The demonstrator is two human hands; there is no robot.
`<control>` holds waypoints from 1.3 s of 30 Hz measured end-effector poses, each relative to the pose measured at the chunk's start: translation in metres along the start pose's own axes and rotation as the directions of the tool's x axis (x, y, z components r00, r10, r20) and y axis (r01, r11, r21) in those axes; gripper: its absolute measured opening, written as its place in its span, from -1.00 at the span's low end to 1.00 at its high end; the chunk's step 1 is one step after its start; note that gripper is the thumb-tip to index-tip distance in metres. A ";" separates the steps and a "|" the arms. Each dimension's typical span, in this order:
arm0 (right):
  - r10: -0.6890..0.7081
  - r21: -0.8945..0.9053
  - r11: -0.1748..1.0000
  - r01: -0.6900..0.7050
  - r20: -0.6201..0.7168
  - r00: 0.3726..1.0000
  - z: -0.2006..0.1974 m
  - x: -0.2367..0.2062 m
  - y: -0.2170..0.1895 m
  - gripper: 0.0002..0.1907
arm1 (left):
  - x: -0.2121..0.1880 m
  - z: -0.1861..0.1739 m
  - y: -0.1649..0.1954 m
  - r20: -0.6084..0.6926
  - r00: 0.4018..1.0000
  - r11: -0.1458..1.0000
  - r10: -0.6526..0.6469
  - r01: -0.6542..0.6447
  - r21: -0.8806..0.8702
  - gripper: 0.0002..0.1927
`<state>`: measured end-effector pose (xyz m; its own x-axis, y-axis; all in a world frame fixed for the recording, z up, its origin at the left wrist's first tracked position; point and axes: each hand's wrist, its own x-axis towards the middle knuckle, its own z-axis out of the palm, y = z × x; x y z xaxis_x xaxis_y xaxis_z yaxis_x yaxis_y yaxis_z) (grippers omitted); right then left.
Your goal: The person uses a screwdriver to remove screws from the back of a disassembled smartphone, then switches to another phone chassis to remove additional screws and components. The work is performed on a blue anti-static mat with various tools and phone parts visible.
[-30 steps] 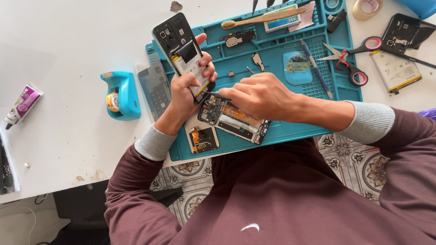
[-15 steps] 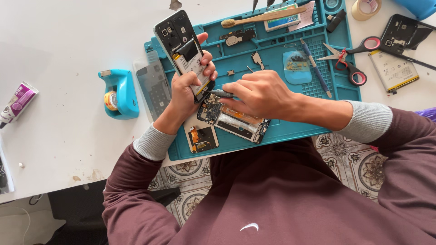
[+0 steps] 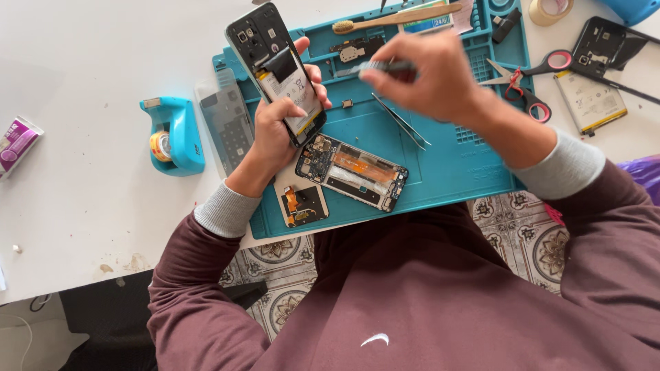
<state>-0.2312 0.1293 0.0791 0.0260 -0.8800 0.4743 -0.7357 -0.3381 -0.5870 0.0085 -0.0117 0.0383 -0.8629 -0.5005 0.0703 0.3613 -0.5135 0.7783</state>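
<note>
My left hand grips an opened black phone with its battery showing, held tilted above the teal work mat. My right hand is raised over the mat's middle, fingers closed on a slim dark tool that points left toward the phone. Under my hands a second stripped phone frame with its circuit board lies on the mat. A small back part with orange flex cable rests by the mat's front edge. Tweezers lie on the mat below my right hand.
A blue tape dispenser stands left of the mat. Red-handled scissors, a loose battery, a black phone shell, a tape roll and a wooden brush lie at the back right. A purple tube sits far left.
My right hand lifted off the stripped frame on the mat and moved up and right, now holding the slim tool. The left hand kept hold of the opened phone.
</note>
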 end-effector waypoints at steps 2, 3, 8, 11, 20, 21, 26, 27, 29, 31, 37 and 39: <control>0.039 -0.013 0.999 -0.039 0.003 0.999 -0.008 0.002 0.012 -0.79 | 0.000 -0.001 0.000 -0.022 1.000 1.000 0.020 -0.020 0.022 -0.08; 0.023 -0.031 0.999 -0.022 0.015 1.000 -0.011 0.003 0.016 -0.78 | 0.000 -0.001 -0.002 -0.033 0.999 0.999 0.031 -0.030 0.030 -0.12; 0.039 0.006 0.999 -0.041 0.189 0.981 -0.014 0.002 0.021 -0.76 | 0.003 -0.010 0.003 -0.073 0.997 1.000 -0.003 0.005 0.027 -0.42; 0.015 0.033 0.999 -0.022 0.213 0.977 -0.013 0.000 0.021 -0.76 | 0.003 -0.020 0.010 -0.062 0.997 0.996 0.046 -0.050 -0.072 -0.39; -0.069 -0.176 0.981 0.081 0.077 0.995 -0.022 -0.003 0.039 -0.77 | 0.006 -0.037 0.018 -0.039 0.991 0.991 0.130 -0.129 0.026 -0.26; -0.053 -0.184 0.981 0.067 0.083 0.995 -0.023 -0.004 0.038 -0.76 | 0.006 -0.037 0.017 -0.034 0.992 0.992 0.125 -0.124 0.036 -0.25; 0.052 -0.165 0.986 -0.026 0.150 0.987 -0.023 0.000 0.029 -0.68 | 0.006 -0.037 0.013 -0.036 0.994 0.994 0.104 -0.103 0.025 -0.21; 0.065 -0.156 0.987 -0.040 0.158 0.985 -0.023 0.000 0.026 -0.67 | 0.007 -0.037 0.013 -0.036 0.994 0.994 0.104 -0.103 0.020 -0.20; 0.089 -0.154 0.986 -0.063 0.169 0.982 -0.024 0.001 0.023 -0.67 | 0.007 -0.037 0.013 -0.026 0.993 0.993 0.112 -0.111 0.031 -0.18; 0.113 -0.164 0.983 -0.083 0.178 0.978 -0.023 0.001 0.022 -0.68 | 0.006 -0.036 0.013 -0.014 0.993 0.992 0.120 -0.119 0.045 -0.16; 0.065 -0.096 0.994 -0.052 0.138 0.988 -0.020 -0.001 0.028 -0.68 | 0.002 -0.039 0.011 -0.037 0.996 0.993 0.081 -0.083 -0.078 -0.08; 0.050 -0.096 0.995 -0.038 0.124 0.991 -0.020 -0.002 0.031 -0.71 | 0.002 -0.044 0.010 -0.070 0.997 0.979 0.019 -0.033 -0.203 -0.08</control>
<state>-0.2674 0.1273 0.0730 0.0728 -0.9302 0.3598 -0.7976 -0.2709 -0.5389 0.0262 -0.0482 0.0186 -0.8290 -0.5577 0.0408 0.4534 -0.6277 0.6328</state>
